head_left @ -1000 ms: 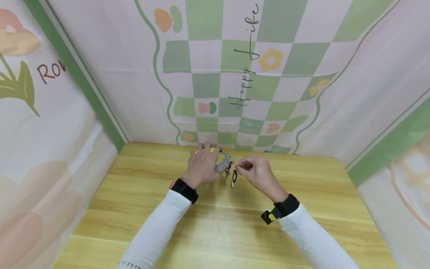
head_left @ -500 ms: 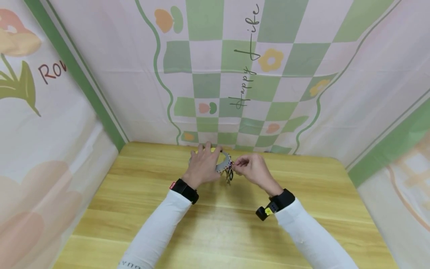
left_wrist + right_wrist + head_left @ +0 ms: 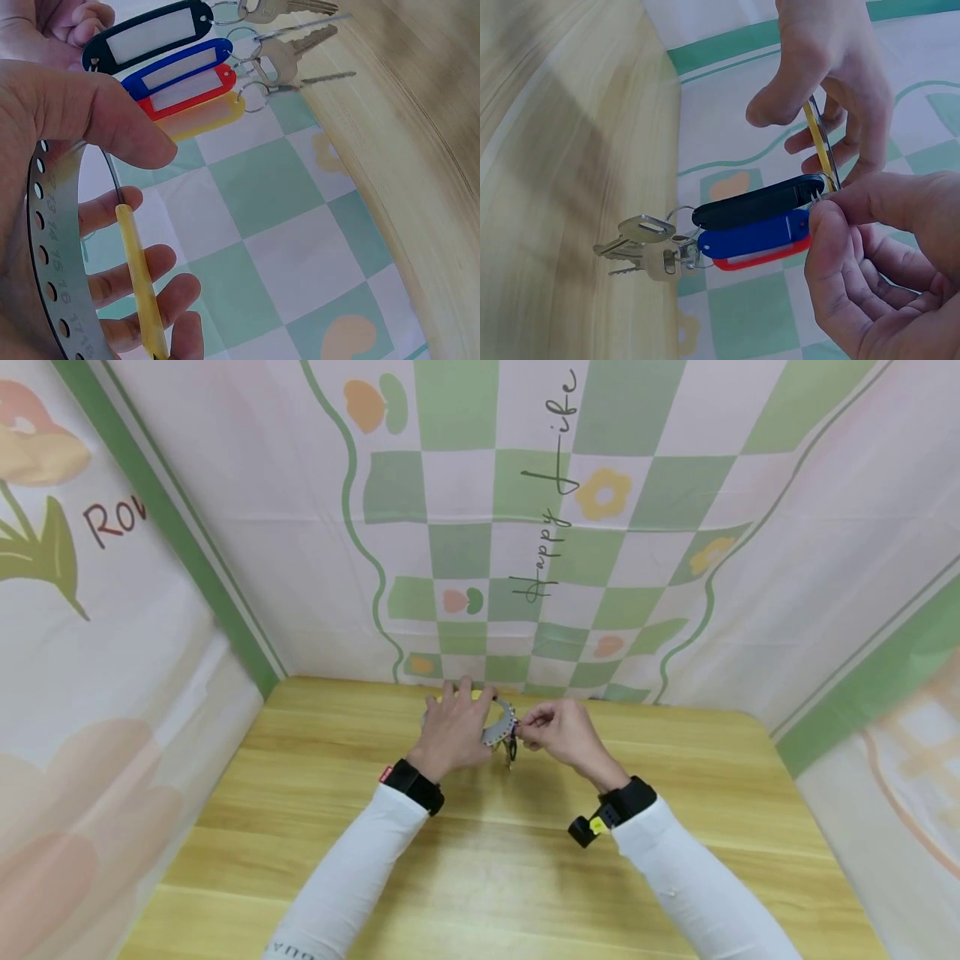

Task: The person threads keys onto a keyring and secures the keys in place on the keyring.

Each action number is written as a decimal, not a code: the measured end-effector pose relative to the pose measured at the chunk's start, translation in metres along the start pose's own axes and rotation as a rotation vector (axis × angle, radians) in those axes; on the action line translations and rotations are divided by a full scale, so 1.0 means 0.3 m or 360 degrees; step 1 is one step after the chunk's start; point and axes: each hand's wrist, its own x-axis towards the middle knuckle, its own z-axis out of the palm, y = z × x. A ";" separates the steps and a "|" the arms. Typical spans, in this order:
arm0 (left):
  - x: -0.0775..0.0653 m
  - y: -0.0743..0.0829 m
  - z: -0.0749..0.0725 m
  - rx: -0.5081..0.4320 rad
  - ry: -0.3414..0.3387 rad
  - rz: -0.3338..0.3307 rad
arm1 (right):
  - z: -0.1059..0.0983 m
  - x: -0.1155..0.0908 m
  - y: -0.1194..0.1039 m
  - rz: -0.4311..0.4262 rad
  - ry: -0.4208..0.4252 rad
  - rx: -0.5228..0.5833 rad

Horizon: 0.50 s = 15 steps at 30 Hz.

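Observation:
My left hand [image 3: 453, 727] grips a grey key ring plate [image 3: 46, 240] with numbered holes along its rim and a yellow grip bar [image 3: 139, 277]. From the plate's right side hang key tags, each with a metal key: a blue one [image 3: 754, 238], a red one [image 3: 761, 259] and a yellow one [image 3: 206, 116]. A black key tag [image 3: 757, 202] lies alongside them, its keys [image 3: 660, 259] dangling in a bunch with the others. My right hand [image 3: 570, 739] pinches the top end of the black tag at the plate's rim. The fingertips partly hide the fastening there.
The wooden table [image 3: 480, 868] spreads below both hands. A printed cloth [image 3: 517, 552] with green checks rises at its back edge, and further cloth walls flank both sides. A black strap with a small camera [image 3: 583, 831] juts from the right wrist.
My right hand has moved left to the plate's rim, bringing the black key tag up against the other hanging tags. The left hand has stayed in place.

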 end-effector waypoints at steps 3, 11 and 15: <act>0.002 0.000 0.003 0.0006 0.0003 0.0005 | 0.005 0.002 -0.004 -0.0021 -0.0008 -0.0038; 0.003 -0.003 0.010 -0.0031 0.0027 0.0000 | 0.027 0.000 -0.010 -0.0325 0.0178 -0.0487; 0.003 -0.002 0.011 -0.0055 0.0022 -0.0021 | 0.042 -0.006 0.003 -0.0409 0.0271 -0.0557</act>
